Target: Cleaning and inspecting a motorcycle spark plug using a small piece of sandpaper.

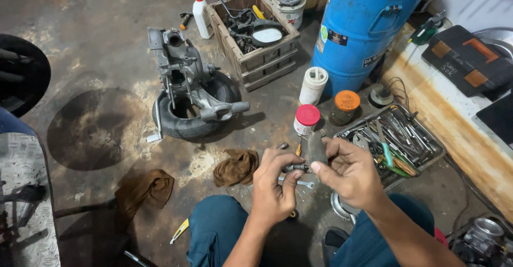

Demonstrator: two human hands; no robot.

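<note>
From the head camera: left hand [273, 184] and right hand [347, 172] both grip a small dark metal part [308, 160], held above the knees, just left of the tool tray [435, 148], near a red-capped jar [306, 120].

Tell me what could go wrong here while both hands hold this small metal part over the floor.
The small metal part, pinched between left hand and right hand, might slip and roll under the tool tray. An elbow could perhaps tip the red-capped jar standing just ahead on the greasy concrete floor.
</note>
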